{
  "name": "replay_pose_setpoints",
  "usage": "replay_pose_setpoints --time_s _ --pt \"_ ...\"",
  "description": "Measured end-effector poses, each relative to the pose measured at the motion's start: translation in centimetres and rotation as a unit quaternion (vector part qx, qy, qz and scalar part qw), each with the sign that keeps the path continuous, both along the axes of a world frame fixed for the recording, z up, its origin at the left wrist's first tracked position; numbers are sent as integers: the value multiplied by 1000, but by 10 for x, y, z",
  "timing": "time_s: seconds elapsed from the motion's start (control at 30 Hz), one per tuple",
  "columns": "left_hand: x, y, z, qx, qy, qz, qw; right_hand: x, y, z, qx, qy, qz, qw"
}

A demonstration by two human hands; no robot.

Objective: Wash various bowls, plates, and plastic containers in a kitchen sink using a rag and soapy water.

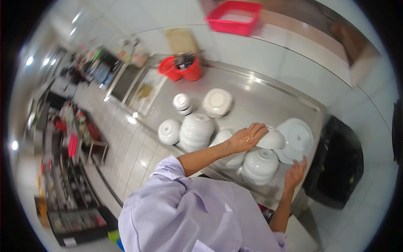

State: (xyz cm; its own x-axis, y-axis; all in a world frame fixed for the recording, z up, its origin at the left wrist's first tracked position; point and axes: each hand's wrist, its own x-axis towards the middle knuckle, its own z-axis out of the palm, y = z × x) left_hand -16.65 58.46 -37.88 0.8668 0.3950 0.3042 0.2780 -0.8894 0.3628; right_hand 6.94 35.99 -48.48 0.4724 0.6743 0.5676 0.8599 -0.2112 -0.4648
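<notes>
Several stacks of white bowls and plates stand upside down on a stainless steel counter (242,97). My left hand (250,135) is on the far-left side of a white bowl (272,139), its fingers at the rim; whether it grips is hidden. That bowl overlaps a stack of white plates (297,138). My right hand (296,173) is at the near edge of those plates, fingers spread, with nothing seen in it. Between my arms stands a stack of white bowls (260,165). Another large bowl stack (196,130) and a small bowl (169,131) are left of my left forearm.
Square white dishes (218,102) and small stacked cups (182,102) stand farther back. Red buckets (192,71) are at the back left, near a sink (124,82). A pink basket (234,19) sits on a ledge. A black-lined bin (337,163) adjoins the right end.
</notes>
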Motion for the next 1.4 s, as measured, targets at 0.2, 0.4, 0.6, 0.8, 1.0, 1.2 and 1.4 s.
replay_pose_setpoints --time_s 0.2,0.4,0.6,0.8,1.0,1.2,1.4 --pt "-152 34 56 -22 -21 165 986 -109 63 88 121 477 112 864" --pt "-335 59 32 147 12 263 954 -240 143 146 -84 455 456 760" --pt "-441 83 -51 154 108 196 963 -278 150 129 -161 404 404 805" --pt "-477 122 -88 156 117 110 975 -298 107 104 -101 453 180 867" --pt "-493 148 -117 142 129 21 981 -402 47 94 1 476 -63 877" --pt "-481 168 -102 107 105 -100 984 -511 12 118 6 514 -72 855" --pt "-474 159 -55 51 247 -131 959 -554 -36 137 29 460 -143 876"
